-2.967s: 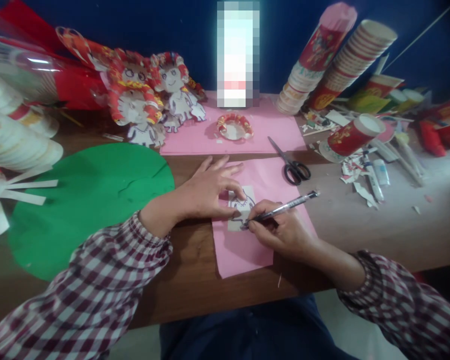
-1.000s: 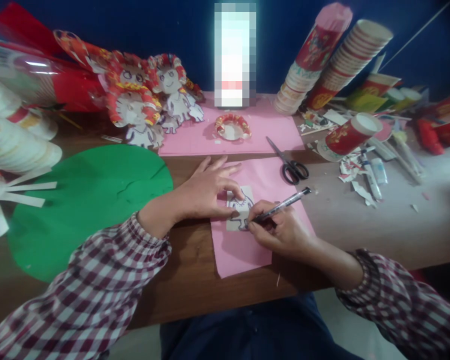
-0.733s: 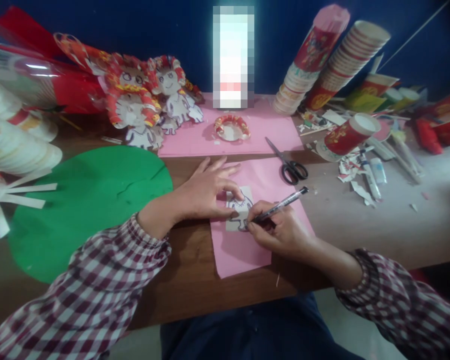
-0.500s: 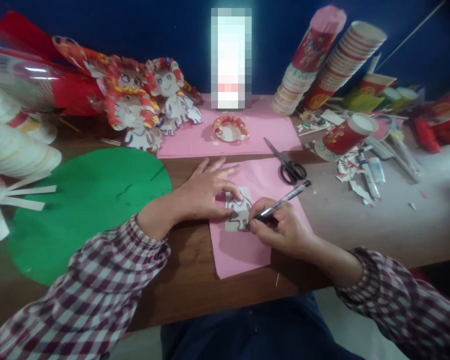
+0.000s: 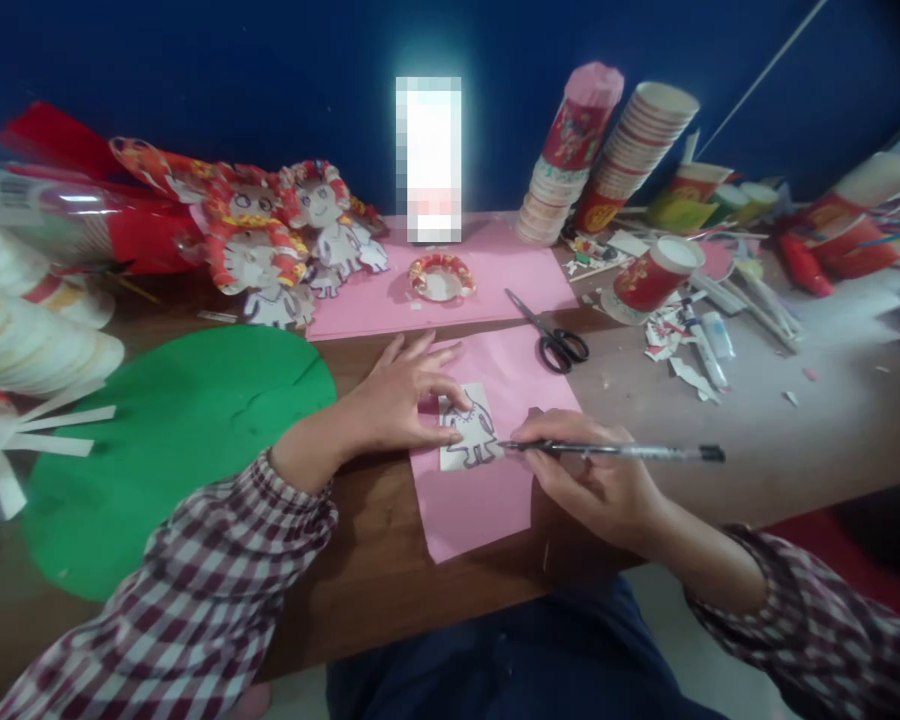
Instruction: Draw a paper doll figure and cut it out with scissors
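A small white paper card (image 5: 471,448) bears a figure outlined in dark ink, with a body, arms and legs. It lies on a sheet of pink paper (image 5: 487,520). My left hand (image 5: 401,400) rests flat with fingers spread, thumb and forefinger touching the card's left and upper parts. In my right hand (image 5: 596,475) is a black pen (image 5: 630,450), pinched near its tip and tilted almost level. The pen's tip is at the card's right edge, beside the drawn figure. Black-handled scissors (image 5: 551,335) lie partly open at the pink sheet's upper right.
A green paper circle (image 5: 157,470) lies on the left. Decorated cutout figures (image 5: 262,240) stand behind it. On more pink paper (image 5: 360,310) sits a red-and-gold ring (image 5: 441,278). Paper cup stacks (image 5: 634,150), a red cup (image 5: 658,275) and paper scraps (image 5: 664,335) occupy the right.
My right hand has shifted right and the pen has swung from slanting upward to nearly level, its tip now at the card's edge. The camera view has shifted slightly. My left hand stays on the card.
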A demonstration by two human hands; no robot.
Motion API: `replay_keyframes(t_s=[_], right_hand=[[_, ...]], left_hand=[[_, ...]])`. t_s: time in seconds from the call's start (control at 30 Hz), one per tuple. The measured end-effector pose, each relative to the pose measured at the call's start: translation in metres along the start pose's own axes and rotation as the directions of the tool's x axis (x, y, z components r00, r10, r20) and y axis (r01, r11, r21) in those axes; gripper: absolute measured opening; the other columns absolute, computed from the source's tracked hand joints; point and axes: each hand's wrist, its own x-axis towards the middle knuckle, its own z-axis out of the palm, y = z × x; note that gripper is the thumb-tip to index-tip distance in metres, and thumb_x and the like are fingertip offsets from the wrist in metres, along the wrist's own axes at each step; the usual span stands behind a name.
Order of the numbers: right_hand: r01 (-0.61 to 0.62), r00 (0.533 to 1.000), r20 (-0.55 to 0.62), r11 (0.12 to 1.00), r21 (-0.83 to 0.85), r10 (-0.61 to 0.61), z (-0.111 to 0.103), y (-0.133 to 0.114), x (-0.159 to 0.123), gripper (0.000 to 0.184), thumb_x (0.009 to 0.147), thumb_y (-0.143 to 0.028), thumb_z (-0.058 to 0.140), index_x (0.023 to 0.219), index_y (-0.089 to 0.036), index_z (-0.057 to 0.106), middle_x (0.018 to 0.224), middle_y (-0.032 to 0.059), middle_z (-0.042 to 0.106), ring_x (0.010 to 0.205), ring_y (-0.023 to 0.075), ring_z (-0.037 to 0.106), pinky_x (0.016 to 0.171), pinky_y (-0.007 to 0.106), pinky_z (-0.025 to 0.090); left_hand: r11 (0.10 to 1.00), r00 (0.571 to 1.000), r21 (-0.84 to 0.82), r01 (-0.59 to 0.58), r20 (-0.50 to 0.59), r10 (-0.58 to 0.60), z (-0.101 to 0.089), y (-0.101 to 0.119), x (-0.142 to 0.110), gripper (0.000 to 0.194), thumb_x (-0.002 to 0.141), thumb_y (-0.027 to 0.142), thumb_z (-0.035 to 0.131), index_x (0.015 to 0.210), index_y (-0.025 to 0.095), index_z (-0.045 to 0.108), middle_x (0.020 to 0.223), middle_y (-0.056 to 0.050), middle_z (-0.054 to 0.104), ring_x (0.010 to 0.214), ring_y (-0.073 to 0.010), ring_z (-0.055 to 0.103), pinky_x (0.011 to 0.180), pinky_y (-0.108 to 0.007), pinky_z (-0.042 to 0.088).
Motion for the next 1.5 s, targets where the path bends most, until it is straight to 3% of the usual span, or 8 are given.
replay_keyframes(t_s=[0.13,0.23,0.4,0.53,0.73,0.93,1.2,1.5], right_hand=[[0.137,0.988,0.092,0.984,-0.115,-0.127,-0.003,0.008,-0.005,0.029,0.085,-0.009,0.049,0.11,-0.02,0.059,0.092,0.0054,0.068,0.081,0.0158,0.062,0.072,0.03,0.051],[0.235,0.965,0.164,0.953,-0.192,-0.205,0.0,0.016,0.001,0.025,0.085,-0.01,0.049,0.105,-0.019,0.06,0.092,0.0062,0.068,0.086,0.0176,0.061,0.076,0.033,0.049],[0.163,0.986,0.063,0.955,-0.249,-0.152,0.014,0.024,0.013,0.008,0.082,-0.018,0.058,0.089,-0.018,0.063,0.083,0.0051,0.067,0.086,0.0175,0.059,0.078,0.031,0.048],[0.118,0.991,0.093,0.956,-0.267,-0.096,0.018,0.025,0.015,0.009,0.079,-0.022,0.063,0.087,-0.018,0.062,0.08,0.0046,0.066,0.084,0.0184,0.058,0.077,0.031,0.047],[0.152,0.984,0.138,0.936,-0.317,-0.113,0.017,0.023,0.014,0.009,0.078,-0.017,0.063,0.087,-0.017,0.061,0.084,0.0068,0.066,0.085,0.02,0.057,0.079,0.033,0.046],[0.149,0.984,0.144,0.931,-0.335,-0.106,0.017,0.022,0.013,0.011,0.078,-0.019,0.065,0.089,-0.017,0.061,0.084,0.007,0.065,0.086,0.0209,0.057,0.08,0.032,0.045],[0.161,0.984,0.129,0.933,-0.322,-0.125,0.016,0.022,0.013,0.011,0.08,-0.017,0.062,0.09,-0.017,0.061,0.083,0.0072,0.065,0.083,0.0203,0.057,0.077,0.032,0.046],[0.187,0.981,0.104,0.926,-0.328,-0.161,0.018,0.025,0.012,0.01,0.079,-0.017,0.061,0.09,-0.017,0.061,0.084,0.0067,0.067,0.083,0.0197,0.058,0.077,0.032,0.046]], left_hand=[[1.0,1.0,0.0,0.001,0.003,-0.001,0.0,-0.001,0.0,0.035,0.066,0.052,0.064,0.095,0.032,0.067,0.15,0.002,0.024,0.139,-0.0298,0.003,0.106,-0.057,-0.001],[1.0,1.0,0.012,0.006,0.017,-0.007,0.0,0.0,0.0,0.037,0.066,0.054,0.064,0.096,0.033,0.067,0.15,0.002,0.024,0.139,-0.0309,0.004,0.106,-0.058,-0.001],[0.999,1.0,0.034,0.009,0.019,-0.009,-0.001,0.002,0.0,0.041,0.068,0.06,0.06,0.098,0.033,0.067,0.15,0.0,0.025,0.139,-0.031,0.006,0.106,-0.058,0.0],[0.999,1.0,0.041,0.004,0.026,-0.005,-0.002,0.003,0.001,0.043,0.068,0.062,0.058,0.099,0.033,0.067,0.15,0.0,0.026,0.139,-0.0313,0.006,0.106,-0.058,0.0],[0.999,0.999,0.044,0.009,0.041,-0.011,-0.006,0.008,0.001,0.042,0.069,0.061,0.058,0.098,0.032,0.067,0.15,-0.001,0.026,0.138,-0.0324,0.007,0.106,-0.06,0.001],[0.993,0.998,0.112,0.047,-0.04,-0.043,-0.004,0.015,0.002,0.033,0.081,0.052,0.047,0.089,0.03,0.07,0.144,-0.002,0.037,0.138,-0.0327,0.008,0.104,-0.062,0.005],[0.979,0.998,0.203,0.033,-0.058,-0.021,-0.009,0.03,0.003,0.027,0.075,0.05,0.055,0.084,0.03,0.071,0.142,-0.002,0.039,0.137,-0.0357,0.007,0.104,-0.064,0.004],[0.96,0.987,0.278,0.037,-0.163,0.009,-0.003,0.041,0.004,0.031,0.071,0.053,0.059,0.08,0.026,0.071,0.135,-0.006,0.047,0.136,-0.0388,0.013,0.103,-0.064,0.011]])
